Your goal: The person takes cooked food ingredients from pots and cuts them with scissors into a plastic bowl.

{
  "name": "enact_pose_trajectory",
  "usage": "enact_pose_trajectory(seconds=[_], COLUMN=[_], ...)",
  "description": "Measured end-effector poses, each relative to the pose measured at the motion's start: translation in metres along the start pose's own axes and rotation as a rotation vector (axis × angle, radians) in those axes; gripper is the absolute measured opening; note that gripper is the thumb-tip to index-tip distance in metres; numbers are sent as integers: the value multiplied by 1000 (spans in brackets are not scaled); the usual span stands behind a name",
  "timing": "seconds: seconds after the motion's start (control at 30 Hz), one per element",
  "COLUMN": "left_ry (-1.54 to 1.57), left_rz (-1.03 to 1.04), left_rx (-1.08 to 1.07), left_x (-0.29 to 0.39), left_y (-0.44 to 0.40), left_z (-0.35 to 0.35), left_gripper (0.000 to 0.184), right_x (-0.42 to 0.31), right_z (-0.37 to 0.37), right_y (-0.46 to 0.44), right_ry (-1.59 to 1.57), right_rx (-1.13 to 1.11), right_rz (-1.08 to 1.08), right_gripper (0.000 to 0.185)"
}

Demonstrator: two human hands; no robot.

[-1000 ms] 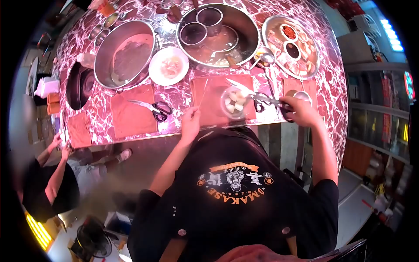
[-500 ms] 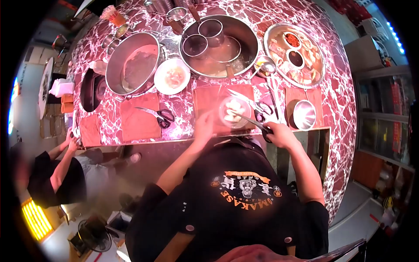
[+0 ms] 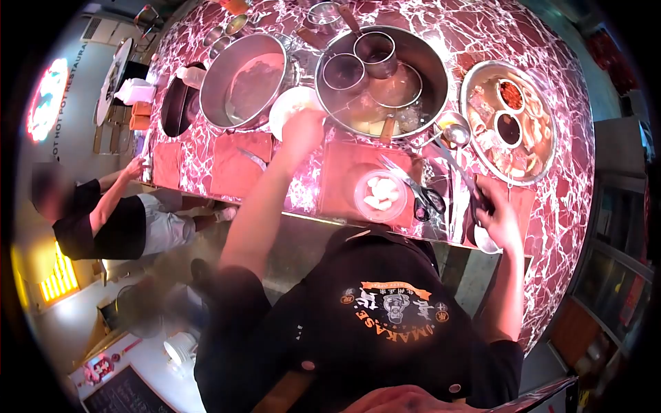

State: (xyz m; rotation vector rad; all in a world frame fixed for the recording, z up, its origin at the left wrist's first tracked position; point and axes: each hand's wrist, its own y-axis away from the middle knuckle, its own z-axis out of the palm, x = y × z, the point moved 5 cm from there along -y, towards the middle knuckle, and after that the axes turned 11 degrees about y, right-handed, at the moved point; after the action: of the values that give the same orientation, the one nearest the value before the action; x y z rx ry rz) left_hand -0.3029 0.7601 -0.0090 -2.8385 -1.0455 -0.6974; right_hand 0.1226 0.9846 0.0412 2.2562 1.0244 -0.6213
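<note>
- Left hand [image 3: 304, 131] over the white plate [image 3: 278, 115], fingers masked; can't tell whether they're gripping!
- Right hand [image 3: 497, 217], blurred, wraps round the dark end of a long metal tool [image 3: 457, 164], whose far tip is hard to make out.
- White pieces [image 3: 383, 191] in the clear bowl [image 3: 358, 197], between both hands, touching neither.

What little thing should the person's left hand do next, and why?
Maybe get a good grip on the white plate and lift it gently. The left hand is right at the plate, while the right hand is way over by the metal bowl.
</note>
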Motion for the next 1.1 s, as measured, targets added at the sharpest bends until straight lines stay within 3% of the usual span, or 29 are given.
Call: enact_pose_trajectory(seconds=[0.17, 0.3, 0.43, 0.53, 0.77, 1.1], left_ry=[-282, -299, -286, -221, -292, -263], left_rz=[-29, -39, -135, -200, -189, -144], left_rx=[-239, -336, -343, -357, -467, -389], left_x=[22, 30, 39, 33, 32, 19], left_y=[-60, -99, -129, -145, -141, -130], left_z=[1, 45, 76, 94, 70, 58], left_gripper=[29, 28, 30, 30, 27, 25], right_x=[-85, -115, -137, -137, -144, -149], right_z=[-8, 67, 123, 150, 126, 138], right_y=[-154, -281, -320, -326, -310, -311], right_ry=[520, 948, 1249, 1305, 1327, 1254], right_rx=[-37, -263, -236, -174, -130, -137], right_rz=[-249, -303, -487, -563, -656, -666], right_gripper=[42, 45, 40, 32, 26, 25])
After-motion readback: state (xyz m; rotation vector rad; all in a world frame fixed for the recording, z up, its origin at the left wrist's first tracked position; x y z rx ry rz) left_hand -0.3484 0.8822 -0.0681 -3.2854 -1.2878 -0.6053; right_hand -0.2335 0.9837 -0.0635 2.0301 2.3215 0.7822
